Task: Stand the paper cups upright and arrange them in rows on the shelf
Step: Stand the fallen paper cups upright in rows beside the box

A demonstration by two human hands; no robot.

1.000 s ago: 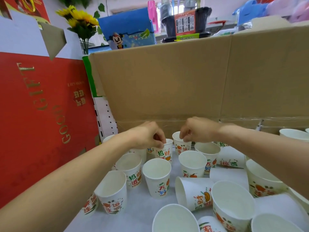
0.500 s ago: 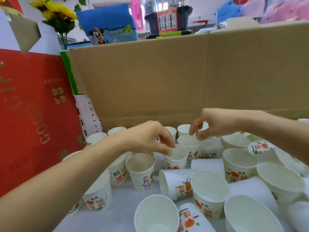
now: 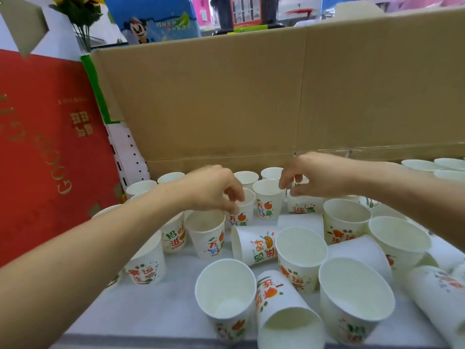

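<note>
Left fingers [image 3: 237, 196] round upright cup [image 3: 242, 218], mouth up; hold of right fingers [image 3: 283, 181] unclear

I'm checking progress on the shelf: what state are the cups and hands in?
Back cups: upright, in a row.
Middle cup: lying on its side.
Front cup: lying on its side.
Left hand: pinches upright cup at the rim.
Right hand: fingers curled, grip unclear.

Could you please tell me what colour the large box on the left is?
The box is red with gold lettering; head view.
</note>
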